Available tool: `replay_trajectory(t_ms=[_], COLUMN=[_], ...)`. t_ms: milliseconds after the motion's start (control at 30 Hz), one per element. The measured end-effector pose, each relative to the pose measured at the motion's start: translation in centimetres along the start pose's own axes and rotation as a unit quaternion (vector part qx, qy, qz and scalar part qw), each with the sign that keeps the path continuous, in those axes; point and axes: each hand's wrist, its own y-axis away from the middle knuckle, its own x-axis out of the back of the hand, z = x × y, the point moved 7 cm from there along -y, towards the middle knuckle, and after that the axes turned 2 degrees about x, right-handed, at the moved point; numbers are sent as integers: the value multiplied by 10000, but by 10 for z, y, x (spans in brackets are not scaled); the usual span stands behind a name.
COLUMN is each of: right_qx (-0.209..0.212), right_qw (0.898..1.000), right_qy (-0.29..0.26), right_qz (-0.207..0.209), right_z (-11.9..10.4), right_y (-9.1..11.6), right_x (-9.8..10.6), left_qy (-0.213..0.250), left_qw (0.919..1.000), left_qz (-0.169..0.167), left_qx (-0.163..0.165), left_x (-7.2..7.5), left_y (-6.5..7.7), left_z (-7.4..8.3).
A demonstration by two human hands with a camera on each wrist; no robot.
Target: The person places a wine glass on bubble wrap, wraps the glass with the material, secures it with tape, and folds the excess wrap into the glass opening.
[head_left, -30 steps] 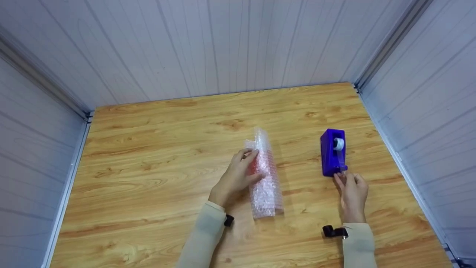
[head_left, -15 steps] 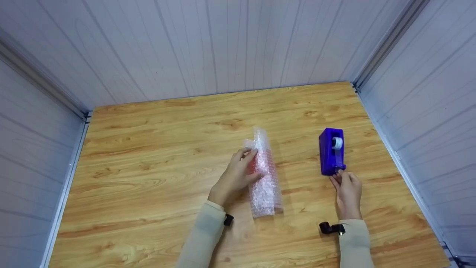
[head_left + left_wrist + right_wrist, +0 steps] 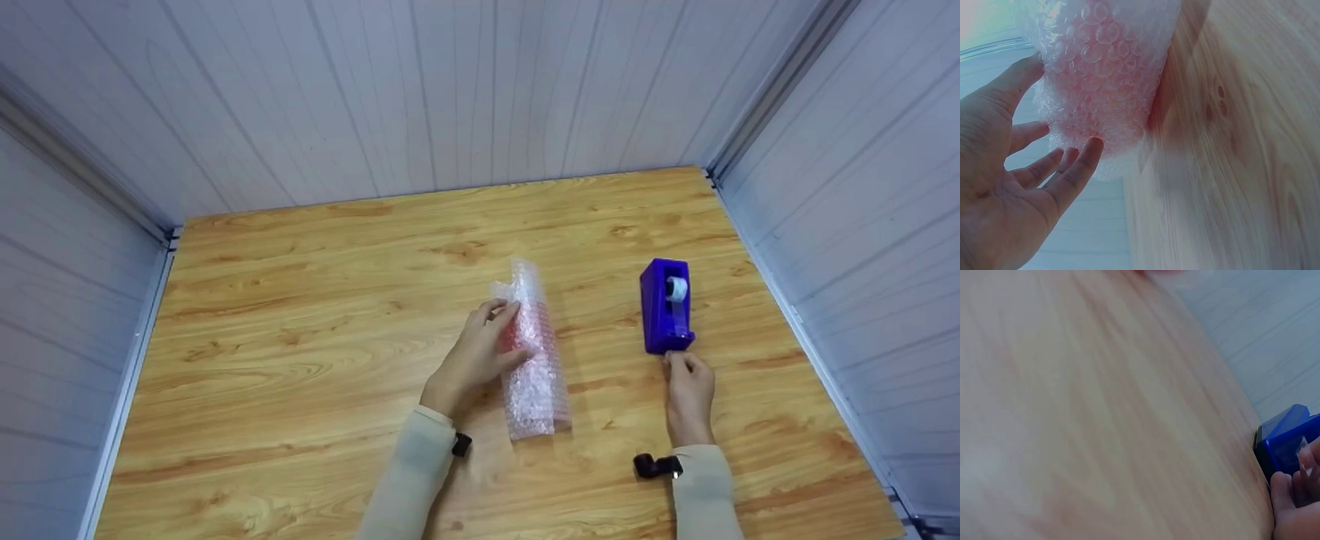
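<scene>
A roll of bubble wrap around something reddish lies lengthwise on the table. My left hand rests along its left side, thumb across the top. In the left wrist view the spread, loosely bent fingers touch the bubble wrap. To the right stands a blue tape dispenser holding a small roll of clear tape. At its front end, my right hand has its fingertips close against the base. In the right wrist view a short piece of tape shows, pinched at the fingers beside the dispenser.
The wood-grain table is enclosed by pale panel walls at the back and both sides. A black wrist camera sticks out from the right sleeve, low over the table.
My right hand has moved slightly left, its fingertips going from the dispenser's cutting edge down to just in front of the base. The left hand and bubble wrap stay put.
</scene>
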Motion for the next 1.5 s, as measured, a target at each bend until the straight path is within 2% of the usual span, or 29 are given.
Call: replay_trajectory(t_ms=[200, 367, 467, 633, 733, 867, 1033, 1267, 1433, 1500], right_qx=[-51, 88, 109, 204, 597, 1268, 1662, 2004, 2157, 2202], right_qw=[9982, 9924, 9851, 9690, 9623, 9421, 9136, 8759, 8495, 8341], right_qy=[-213, -285, -326, -492, 38, 1087, 1743, 2104, 2223, 2304], right_qz=[-557, -1197, -1684, -2411, -2652, -2908, -3275, -3851, -4271, -4503], right_z=[2, 0, -2, -11, -22, -38, -55, -90, -98, -99], right_y=[6, 14, 22, 35, 39, 43, 53, 84, 93, 96], right_x=[-3, -9, -17, -31, -38, -48, -67, -110, -140, -152], left_qy=[167, 212, 251, 49, -23, -42, -87, -117, -229, -286], left_qw=[9995, 9992, 9991, 9998, 9999, 9999, 9998, 9995, 9994, 9994], left_qz=[-102, -134, -142, -120, -101, -85, -95, -109, -56, -27], left_qx=[262, 299, 322, 151, 71, 69, 120, 268, 270, 186], left_x=[-1, -2, -2, -2, -2, -2, -2, -4, -3, -3], left_y=[3, 1, 1, 1, 0, 0, -2, -4, -6, -7], left_z=[-3, -3, -3, -2, -1, -1, 0, 2, 6, 8])
